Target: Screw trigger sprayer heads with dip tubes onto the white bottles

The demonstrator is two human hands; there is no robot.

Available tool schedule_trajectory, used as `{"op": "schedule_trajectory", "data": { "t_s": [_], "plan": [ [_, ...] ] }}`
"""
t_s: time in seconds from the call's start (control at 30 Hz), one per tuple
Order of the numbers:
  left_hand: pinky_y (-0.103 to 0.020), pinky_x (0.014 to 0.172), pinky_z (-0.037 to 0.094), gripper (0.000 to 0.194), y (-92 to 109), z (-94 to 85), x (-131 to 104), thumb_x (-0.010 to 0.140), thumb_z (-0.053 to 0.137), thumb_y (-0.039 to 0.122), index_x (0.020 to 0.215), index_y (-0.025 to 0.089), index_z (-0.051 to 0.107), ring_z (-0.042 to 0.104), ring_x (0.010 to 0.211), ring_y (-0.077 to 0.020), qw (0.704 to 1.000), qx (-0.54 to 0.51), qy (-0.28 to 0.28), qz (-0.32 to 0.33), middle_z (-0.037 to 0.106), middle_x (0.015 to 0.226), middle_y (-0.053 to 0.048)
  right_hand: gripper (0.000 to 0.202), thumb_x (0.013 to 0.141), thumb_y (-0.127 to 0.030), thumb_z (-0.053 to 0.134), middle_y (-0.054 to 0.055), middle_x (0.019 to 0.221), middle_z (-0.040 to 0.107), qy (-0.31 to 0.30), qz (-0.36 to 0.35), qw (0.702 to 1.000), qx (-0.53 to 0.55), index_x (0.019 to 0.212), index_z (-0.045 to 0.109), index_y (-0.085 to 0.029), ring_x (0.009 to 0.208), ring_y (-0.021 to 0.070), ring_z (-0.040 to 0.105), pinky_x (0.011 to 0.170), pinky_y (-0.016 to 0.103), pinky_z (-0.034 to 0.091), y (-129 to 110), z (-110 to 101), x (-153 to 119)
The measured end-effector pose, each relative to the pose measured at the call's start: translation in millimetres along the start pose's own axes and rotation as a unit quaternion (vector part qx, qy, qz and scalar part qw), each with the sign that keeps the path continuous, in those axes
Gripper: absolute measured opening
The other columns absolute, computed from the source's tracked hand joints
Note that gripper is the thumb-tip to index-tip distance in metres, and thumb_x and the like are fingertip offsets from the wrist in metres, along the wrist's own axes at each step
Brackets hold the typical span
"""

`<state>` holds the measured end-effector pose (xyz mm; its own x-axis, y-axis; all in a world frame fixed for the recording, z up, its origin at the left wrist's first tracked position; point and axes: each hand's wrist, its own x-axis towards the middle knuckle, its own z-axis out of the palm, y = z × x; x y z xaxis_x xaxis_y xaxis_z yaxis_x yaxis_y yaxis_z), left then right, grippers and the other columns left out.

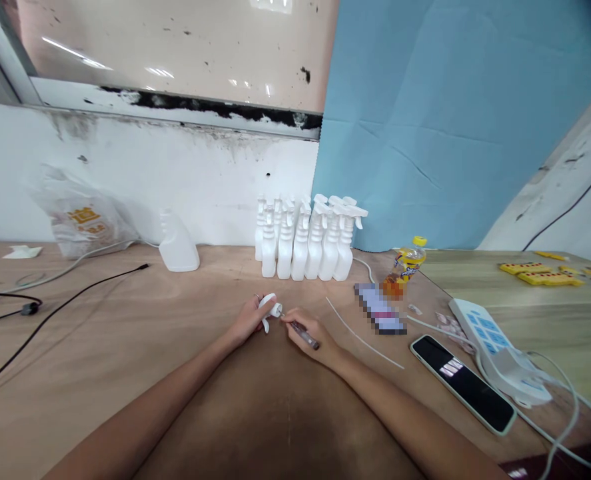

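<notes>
Spray head (274, 309), gripped by left fingers (262, 310)

spray head (274, 309) is smooth plastic, soft sheen, and the spray bottles (300, 259) look like the same stuff. tool (309, 339) seems kinda shiny, see-through plastic. tabletop (100, 303) is matt wood, phone (465, 387) super glossy, bag (85, 220) thin crinkly plastic. blue sheet (410, 133): matt, cloth or paper, can't tell.

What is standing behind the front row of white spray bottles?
More white spray bottles show partly, clearest at the left end, with the wall and blue sheet farther back. The front row hides the rest, so I cannot count them.
</notes>
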<state>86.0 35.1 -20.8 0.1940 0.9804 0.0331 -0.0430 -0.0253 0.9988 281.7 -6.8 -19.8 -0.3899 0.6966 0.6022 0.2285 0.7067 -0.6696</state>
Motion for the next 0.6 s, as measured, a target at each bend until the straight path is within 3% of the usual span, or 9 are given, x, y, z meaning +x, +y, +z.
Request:
{"op": "schedule_trajectory", "data": {
  "t_s": [0.07,0.17,0.33,0.6],
  "plan": [
    [-0.019,0.039,0.03,0.045,-1,0.3,1,0.075,0.074,0.058,0.086,0.016,0.063,0.047,0.042,-0.0086,1.0,0.0,0.006,0.005,0.061,0.06,0.002,0.016,0.092,-0.018,0.053,0.006,0.093,0.066,-0.012,-0.043,0.999,-0.02,0.1,0.066,-0.023,0.088,0.0205,0.063,0.084,0.034,0.049,-2,0,1],
    [-0.02,0.045,0.038,0.042,1,1.1,1,0.075,0.073,0.056,0.08,0.016,0.062,0.053,0.049,-0.0112,1.0,-0.005,0.009,0.006,0.063,0.063,0.0,0.018,0.093,-0.017,0.05,0.007,0.096,0.065,-0.031,-0.05,0.998,-0.019,0.104,0.065,-0.023,0.09,0.0207,0.063,0.084,0.034,0.049,-6,-3,2],
    [-0.021,0.045,0.035,0.038,9,1.5,-3,0.077,0.074,0.05,0.068,0.015,0.063,0.048,0.045,-0.0102,1.0,0.002,-0.017,0.001,0.058,0.055,0.001,0.017,0.097,-0.021,0.049,0.005,0.097,0.065,-0.07,0.0,0.997,0.036,0.102,0.066,-0.023,0.089,0.0188,0.062,0.085,0.032,0.047,-12,-10,-1],
    [-0.022,0.044,0.033,0.039,15,-3.0,-7,0.077,0.073,0.053,0.068,0.016,0.065,0.046,0.045,-0.0103,0.997,-0.02,-0.065,-0.019,0.059,0.057,0.0,0.02,0.096,-0.036,0.057,0.004,0.091,0.067,-0.056,0.117,0.97,0.205,0.094,0.069,-0.02,0.086,0.0185,0.064,0.081,0.031,0.049,-11,-8,2]
  ]
}}
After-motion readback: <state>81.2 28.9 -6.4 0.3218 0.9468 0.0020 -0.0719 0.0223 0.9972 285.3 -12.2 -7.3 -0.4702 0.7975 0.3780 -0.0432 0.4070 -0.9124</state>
